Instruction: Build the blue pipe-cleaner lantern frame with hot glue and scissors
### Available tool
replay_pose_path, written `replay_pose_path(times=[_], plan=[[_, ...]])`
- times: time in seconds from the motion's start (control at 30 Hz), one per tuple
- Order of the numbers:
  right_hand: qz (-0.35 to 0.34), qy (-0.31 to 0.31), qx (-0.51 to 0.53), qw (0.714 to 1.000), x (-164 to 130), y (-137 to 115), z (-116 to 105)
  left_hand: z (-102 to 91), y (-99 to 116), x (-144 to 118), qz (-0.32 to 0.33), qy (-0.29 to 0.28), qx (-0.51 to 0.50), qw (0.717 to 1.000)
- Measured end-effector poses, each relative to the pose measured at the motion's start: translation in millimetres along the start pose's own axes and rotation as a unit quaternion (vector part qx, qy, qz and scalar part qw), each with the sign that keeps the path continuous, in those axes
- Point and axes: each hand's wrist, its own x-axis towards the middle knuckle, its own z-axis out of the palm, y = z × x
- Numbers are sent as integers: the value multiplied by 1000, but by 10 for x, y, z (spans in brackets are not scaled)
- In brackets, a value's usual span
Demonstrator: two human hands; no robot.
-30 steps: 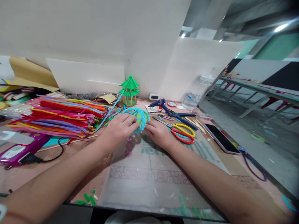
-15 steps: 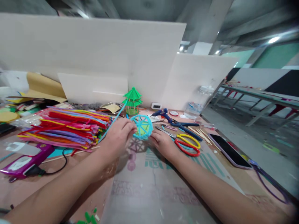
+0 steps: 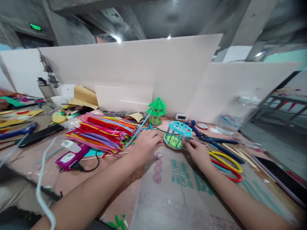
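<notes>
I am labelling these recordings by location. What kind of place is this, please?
Probably a craft workshop, with a handicraft worktable. A big pile of coloured pipe cleaners, a blue glue gun and scissors lie about, and both hands touch a small turquoise pipe-cleaner frame.

By your hands you have a turquoise cage (image 3: 177, 134) with a lime green floor. The little pagoda (image 3: 156, 110) is bright green, the scissors (image 3: 226, 164) yellow and red, the pipe cleaners (image 3: 103, 131) red, purple, yellow and pink.
</notes>
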Motion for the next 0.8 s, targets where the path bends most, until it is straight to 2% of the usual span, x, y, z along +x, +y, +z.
replay_pose_path(times=[0.07,0.13,0.2,0.3,0.5,0.67,0.8], plan=[[7,-8,0,1000,-2,-2,5,-59,-78,24,-12,18,-6,1000],[6,-14,0,1000,-7,6,23,-116,-175,51,-54,37,-3,998],[0,-19,4,1000,-14,20,42,-139,-270,69,-83,39,26,995],[-13,-26,14,999,-31,23,55,-84,-357,60,-88,23,28,995],[-58,-54,49,996,-91,-54,54,111,-361,-12,-73,-24,-19,997],[-75,-68,61,993,-128,-61,76,178,-334,-29,-66,-58,-69,994],[-87,-75,64,991,-126,-45,74,206,-304,-28,-82,-64,-107,989]])
